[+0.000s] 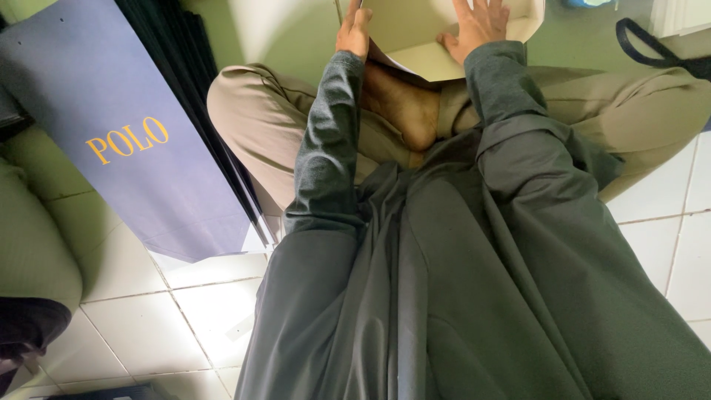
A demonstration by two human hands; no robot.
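Seated cross-legged on the white tiled floor (200,311), with a pale cream cardboard box (437,33) propped at the top of the view, just beyond the bare foot (404,104) and over the folded legs in beige trousers (259,111). Probably kept there, close in against the lap, so that both arms can reach it without leaning and so the legs steady it from below. Only part of the box in view; upper portion cut off by the frame edge, so full shape hard to tell. Looks like an open, folded piece with 1 angled flap pointing toward the foot.

Left hand (354,31) at the box's left edge, fingers curled around it with the thumb side toward the camera: a closed pinch on the cardboard wall, seemingly bracing that side. Right hand (478,26) laid on the box's inner face, fingers spread wide and fairly flat, pressing rather than gripping; nothing enclosed in it. Fingertips of both partly out of frame.

Grey long sleeves (326,148) running down from both hands into a loose grey garment filling the lower half of the view.

Off to the left, a flat blue-grey box lid (111,133) with yellow lettering, resting on the floor well apart from the hands. A black strap (652,48) lying at the upper right, untouched.
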